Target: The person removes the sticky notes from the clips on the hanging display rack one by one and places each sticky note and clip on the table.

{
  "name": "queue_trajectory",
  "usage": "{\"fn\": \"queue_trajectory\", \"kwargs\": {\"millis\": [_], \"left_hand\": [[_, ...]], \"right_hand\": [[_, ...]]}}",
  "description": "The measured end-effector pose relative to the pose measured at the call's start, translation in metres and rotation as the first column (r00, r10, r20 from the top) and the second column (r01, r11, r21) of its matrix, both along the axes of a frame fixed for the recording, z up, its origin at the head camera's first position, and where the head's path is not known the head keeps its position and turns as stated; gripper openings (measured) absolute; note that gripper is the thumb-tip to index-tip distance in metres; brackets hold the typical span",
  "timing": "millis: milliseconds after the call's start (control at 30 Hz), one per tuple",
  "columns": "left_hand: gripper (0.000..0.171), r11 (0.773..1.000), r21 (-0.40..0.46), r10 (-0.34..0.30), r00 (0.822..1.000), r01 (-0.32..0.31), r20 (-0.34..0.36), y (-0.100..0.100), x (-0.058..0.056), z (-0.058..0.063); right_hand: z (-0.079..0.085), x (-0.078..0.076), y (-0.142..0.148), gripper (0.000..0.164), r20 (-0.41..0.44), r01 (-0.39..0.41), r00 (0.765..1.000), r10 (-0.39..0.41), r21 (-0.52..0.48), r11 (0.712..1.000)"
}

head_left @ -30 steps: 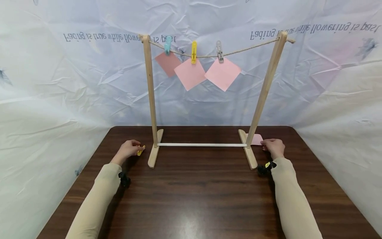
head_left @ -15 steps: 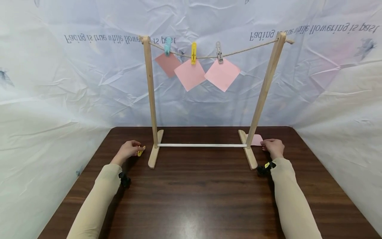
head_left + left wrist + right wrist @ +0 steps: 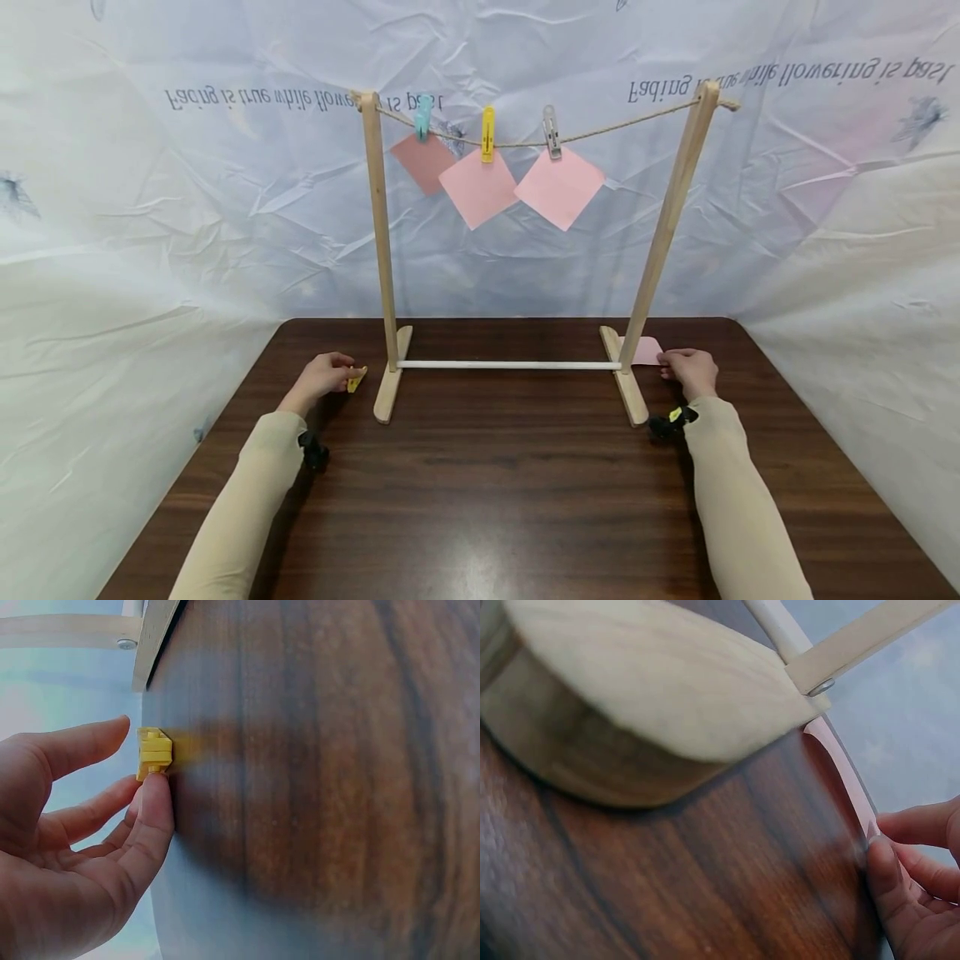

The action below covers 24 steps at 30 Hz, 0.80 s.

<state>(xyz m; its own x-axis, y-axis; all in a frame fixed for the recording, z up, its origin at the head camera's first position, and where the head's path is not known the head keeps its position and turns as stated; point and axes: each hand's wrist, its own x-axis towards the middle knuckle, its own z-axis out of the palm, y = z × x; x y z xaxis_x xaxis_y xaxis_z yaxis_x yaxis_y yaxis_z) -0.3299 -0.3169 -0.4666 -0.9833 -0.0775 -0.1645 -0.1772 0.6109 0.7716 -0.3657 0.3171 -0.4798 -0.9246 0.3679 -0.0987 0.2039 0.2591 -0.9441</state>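
Note:
At the left of the table, my left hand (image 3: 322, 375) holds a small yellow clothespin (image 3: 356, 380) low over the wood. In the left wrist view the thumb is against one end of the yellow clothespin (image 3: 155, 754), another fingertip is close to it, and a further finger is held a little apart. On the right, my right hand (image 3: 692, 371) pinches the corner of a pink square of paper (image 3: 643, 352) between thumb and forefinger. That paper's (image 3: 844, 769) near edge is raised off the table, and its far part passes behind the wooden stand's right post.
Between the hands stands a wooden frame (image 3: 670, 221) with a white crossbar (image 3: 510, 365). A twine line (image 3: 622, 125) carries three pink papers, clipped by a blue clothespin (image 3: 422, 117), a yellow peg (image 3: 487, 133) and a grey clothespin (image 3: 552, 132). Crumpled patterned cloth surrounds the table.
Both hands stay in place, with only a slight shift of the right hand and of the head view. The hanging papers have not moved.

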Motion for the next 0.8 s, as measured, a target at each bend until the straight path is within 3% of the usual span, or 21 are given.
{"fn": "queue_trajectory", "kwargs": {"millis": [167,300,600,800], "left_hand": [[0.051,1.000,0.004,0.002,1.000,-0.002,-0.017,-0.001,0.002,0.001],[0.052,1.000,0.009,-0.005,0.999,0.006,-0.044,-0.004,0.005,0.009],[0.051,1.000,0.022,-0.002,0.992,0.004,-0.127,-0.005,0.011,0.048],[0.049,1.000,-0.002,-0.022,0.984,0.022,-0.175,-0.002,0.014,0.070]], "right_hand": [[0.000,0.001,0.002,0.040,0.018,0.004,1.000,-0.004,0.009,1.000],[0.005,0.005,0.006,0.044,0.026,-0.004,1.000,0.004,0.009,1.000],[0.031,0.018,0.017,0.047,-0.030,0.007,1.000,-0.005,0.054,0.998],[0.056,0.028,0.013,0.047,-0.128,0.039,0.991,-0.033,0.043,0.998]]}}
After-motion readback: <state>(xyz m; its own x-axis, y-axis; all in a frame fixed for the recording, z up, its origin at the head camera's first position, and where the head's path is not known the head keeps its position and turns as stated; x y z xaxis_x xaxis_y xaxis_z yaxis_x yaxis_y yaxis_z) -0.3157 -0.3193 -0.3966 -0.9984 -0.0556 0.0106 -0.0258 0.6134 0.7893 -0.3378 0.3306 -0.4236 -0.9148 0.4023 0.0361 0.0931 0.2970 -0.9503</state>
